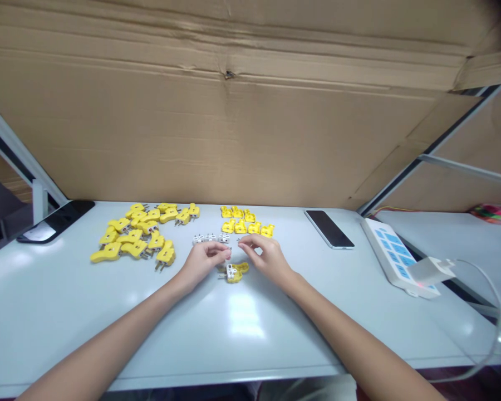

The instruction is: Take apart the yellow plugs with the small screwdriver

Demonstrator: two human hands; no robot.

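Note:
My left hand [204, 262] is closed, thumb and forefinger pinched together around something too small to make out. Opposite it, my right hand [268, 259] also pinches, with a tiny dark bit showing at its fingertips. Between and just below both hands lies an open yellow plug half [235, 277] with a white pin insert in it, its metal pins pointing left. Several white plug inserts [210, 238] stand in a row behind my left hand. Behind my right hand are two rows of empty yellow plug shells [240, 226].
A pile of closed yellow plugs [131, 236] lies to the left. One dark phone [329, 228] is at the right, another dark slab [56, 221] at the far left. A white power strip [386, 245] holds a charger [430, 271] with a trailing cable. Cardboard [234, 139] walls the back.

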